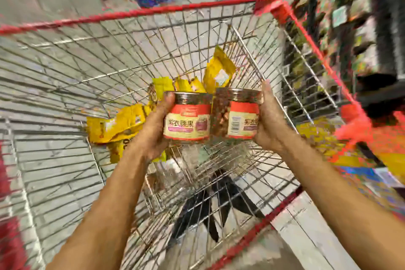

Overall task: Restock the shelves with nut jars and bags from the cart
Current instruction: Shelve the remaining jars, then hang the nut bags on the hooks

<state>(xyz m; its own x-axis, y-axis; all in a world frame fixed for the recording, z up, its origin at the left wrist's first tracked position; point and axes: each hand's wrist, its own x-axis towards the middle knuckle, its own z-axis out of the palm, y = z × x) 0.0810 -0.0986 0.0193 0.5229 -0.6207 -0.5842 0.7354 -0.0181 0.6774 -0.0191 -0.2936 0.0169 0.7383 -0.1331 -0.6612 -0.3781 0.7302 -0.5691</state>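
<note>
Cart point(153, 10): 2 jars point(188, 120), yel. bags point(114, 126)

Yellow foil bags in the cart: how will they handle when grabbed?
Likely floppy: the yellow foil bags lie creased and bent in the wire cart. Probably light: one leans upright against the mesh. Glossy film may slip.

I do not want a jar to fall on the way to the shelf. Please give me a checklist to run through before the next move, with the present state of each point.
1. Left hand grips left nut jar: ok.
2. Right hand grips right nut jar: ok.
3. Both jars upright: ok.
4. Free place on shelves: cannot tell, blurred.
5. Yellow bags lie in cart: ok.
</note>
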